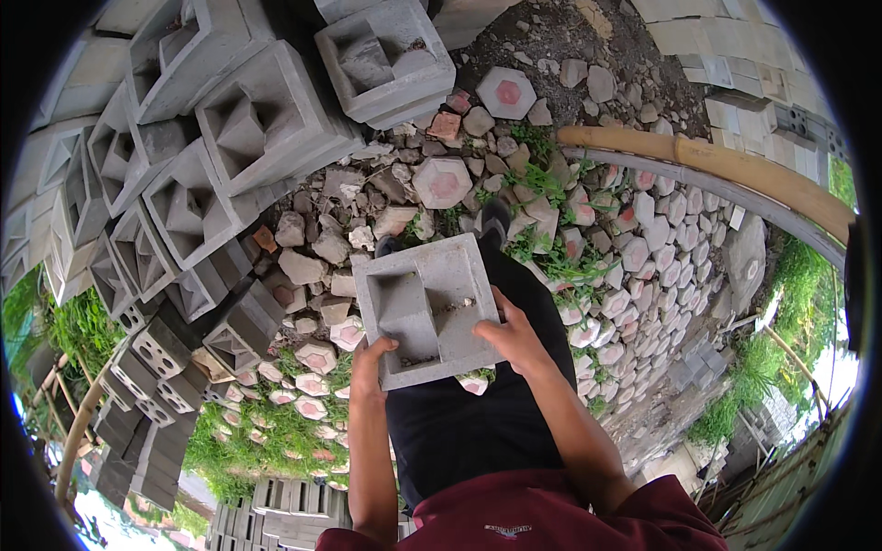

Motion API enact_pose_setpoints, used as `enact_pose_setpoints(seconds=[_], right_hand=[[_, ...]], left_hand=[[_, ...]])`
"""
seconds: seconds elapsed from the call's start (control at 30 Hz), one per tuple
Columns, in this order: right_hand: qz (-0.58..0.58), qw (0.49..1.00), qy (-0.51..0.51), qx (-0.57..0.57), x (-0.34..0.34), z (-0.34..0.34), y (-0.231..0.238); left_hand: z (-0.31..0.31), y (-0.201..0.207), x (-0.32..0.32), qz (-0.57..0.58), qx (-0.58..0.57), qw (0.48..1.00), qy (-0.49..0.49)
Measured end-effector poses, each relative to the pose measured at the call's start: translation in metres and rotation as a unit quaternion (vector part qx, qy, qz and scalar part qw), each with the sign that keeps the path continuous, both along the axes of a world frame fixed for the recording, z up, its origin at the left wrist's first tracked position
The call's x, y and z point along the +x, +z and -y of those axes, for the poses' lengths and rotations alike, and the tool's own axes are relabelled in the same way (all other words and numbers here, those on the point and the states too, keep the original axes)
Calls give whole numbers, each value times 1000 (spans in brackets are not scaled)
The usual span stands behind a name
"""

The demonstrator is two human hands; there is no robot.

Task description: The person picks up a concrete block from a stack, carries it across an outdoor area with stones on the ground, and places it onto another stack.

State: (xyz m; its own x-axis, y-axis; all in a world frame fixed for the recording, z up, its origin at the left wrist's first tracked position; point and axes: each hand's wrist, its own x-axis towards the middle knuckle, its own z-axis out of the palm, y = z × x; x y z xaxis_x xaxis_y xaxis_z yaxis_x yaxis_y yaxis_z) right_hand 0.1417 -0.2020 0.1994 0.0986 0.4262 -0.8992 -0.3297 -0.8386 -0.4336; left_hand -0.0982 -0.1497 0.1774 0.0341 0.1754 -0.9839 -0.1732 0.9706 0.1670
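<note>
A square grey concrete block (450,285) with a raised rim and slanted inner faces is held in front of my body, above my legs. My left hand (371,360) grips its near left corner, thumb over the rim. On the right side, my right hand (511,335) clasps the edge, thumb resting on the top face. The fingers beneath the block are hidden. Similar hollow concrete blocks (266,119) are stacked at the left, and another block (386,60) stands at the far side.
Broken stones and rubble (322,243) cover the ground ahead. Hexagonal pavers (443,183) with reddish centres lie around, many in rows at the right. A bamboo pole (717,158) crosses the far right. Grey bricks with round holes (158,349) are piled at the left. Grass (248,441) grows between pavers.
</note>
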Motion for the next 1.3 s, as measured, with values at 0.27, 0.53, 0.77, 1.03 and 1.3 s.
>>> enact_pose_setpoints(seconds=[0.27,0.53,0.77,1.03,1.3], right_hand=[[-13,999,45,-1,101,-29,-65],[-8,991,133,9,235,-91,-100],[-8,984,176,24,332,-125,-165],[109,950,284,62,379,-172,-324],[289,897,315,113,372,-224,-449]], left_hand=[[-29,-58,88,-14,1,1000,-25],[-53,-93,219,-45,22,999,7],[-109,-135,303,23,53,998,-39],[-173,-301,344,28,64,981,-179],[-218,-455,362,5,109,988,-112]])
